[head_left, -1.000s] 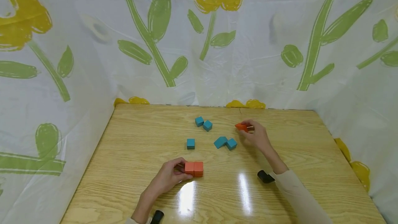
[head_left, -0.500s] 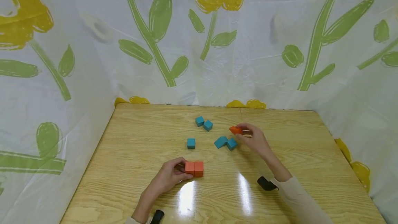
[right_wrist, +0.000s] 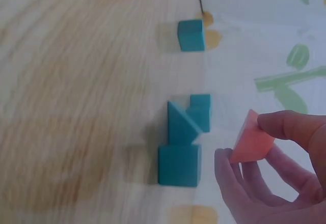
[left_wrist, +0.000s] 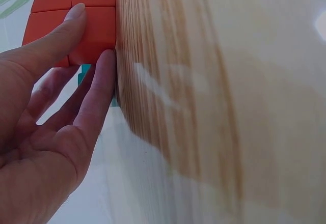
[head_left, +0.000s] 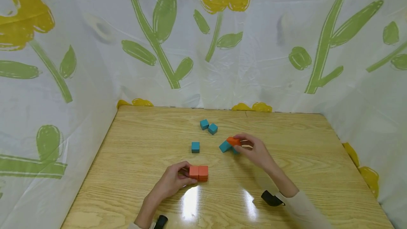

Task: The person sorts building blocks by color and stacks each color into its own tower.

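Observation:
Red cubes point(head_left: 203, 173) stand two wide and two high on the table; the left wrist view shows these stacked blocks point(left_wrist: 99, 30) close up. My left hand point(head_left: 175, 180) pinches their left end between thumb and fingers. Held up in my right hand point(head_left: 257, 152) is an orange-red triangular block point(right_wrist: 253, 140), its sides pinched by thumb and fingertips. In the head view it hangs over a blue triangular block point(head_left: 225, 146) and partly covers the blue cube point(head_left: 235, 150) touching it.
Two more blue cubes point(head_left: 208, 126) sit close together farther back. A single blue cube point(head_left: 195, 147) lies just behind the red stack. White flowered cloth point(head_left: 254, 56) walls the wooden table point(head_left: 143, 133) at the back and both sides.
My right hand has carried the orange-red triangular block left and toward me, from the right of the blue blocks to above them. The left hand and the red stack have stayed put.

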Action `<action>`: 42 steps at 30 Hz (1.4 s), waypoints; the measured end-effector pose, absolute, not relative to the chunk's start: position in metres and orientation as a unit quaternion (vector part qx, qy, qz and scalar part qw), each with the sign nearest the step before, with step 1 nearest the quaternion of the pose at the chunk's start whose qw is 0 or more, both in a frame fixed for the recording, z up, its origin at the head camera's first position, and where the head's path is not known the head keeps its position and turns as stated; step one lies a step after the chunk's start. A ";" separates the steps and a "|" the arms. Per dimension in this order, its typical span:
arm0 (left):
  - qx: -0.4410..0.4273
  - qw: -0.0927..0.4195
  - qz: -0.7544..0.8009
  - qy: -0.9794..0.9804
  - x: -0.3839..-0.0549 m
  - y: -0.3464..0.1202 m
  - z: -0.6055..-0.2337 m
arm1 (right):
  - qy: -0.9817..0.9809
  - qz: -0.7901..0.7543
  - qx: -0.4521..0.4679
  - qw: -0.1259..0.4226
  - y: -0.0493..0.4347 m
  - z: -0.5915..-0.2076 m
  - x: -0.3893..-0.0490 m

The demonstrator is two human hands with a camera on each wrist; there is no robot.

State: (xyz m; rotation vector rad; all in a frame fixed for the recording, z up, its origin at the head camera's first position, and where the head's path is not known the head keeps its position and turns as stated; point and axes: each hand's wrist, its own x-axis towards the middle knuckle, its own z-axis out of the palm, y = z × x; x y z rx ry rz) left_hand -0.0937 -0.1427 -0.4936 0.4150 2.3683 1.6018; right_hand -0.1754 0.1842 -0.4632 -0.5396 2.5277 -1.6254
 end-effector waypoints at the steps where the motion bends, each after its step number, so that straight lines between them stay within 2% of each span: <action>1: 0.143 0.126 0.550 0.813 -0.094 -0.143 -0.494 | 0.825 -0.534 -0.179 0.047 0.183 -0.464 -0.174; 9: 0.142 0.128 0.552 0.812 -0.093 -0.142 -0.494 | 0.797 -0.563 -0.212 0.057 0.170 -0.467 -0.159; 23: 0.140 0.127 0.562 0.805 -0.092 -0.143 -0.494 | 0.745 -0.632 -0.194 0.095 0.139 -0.469 -0.139; 30: 0.142 0.127 0.568 0.801 -0.094 -0.143 -0.495 | 0.735 -0.629 -0.227 0.112 0.123 -0.472 -0.130; 36: 0.147 0.127 0.571 0.798 -0.094 -0.142 -0.495 | 0.738 -0.608 -0.278 0.094 0.112 -0.477 -0.125; 42: 0.155 0.125 0.570 0.798 -0.095 -0.143 -0.496 | 0.752 -0.568 -0.330 0.048 0.102 -0.481 -0.123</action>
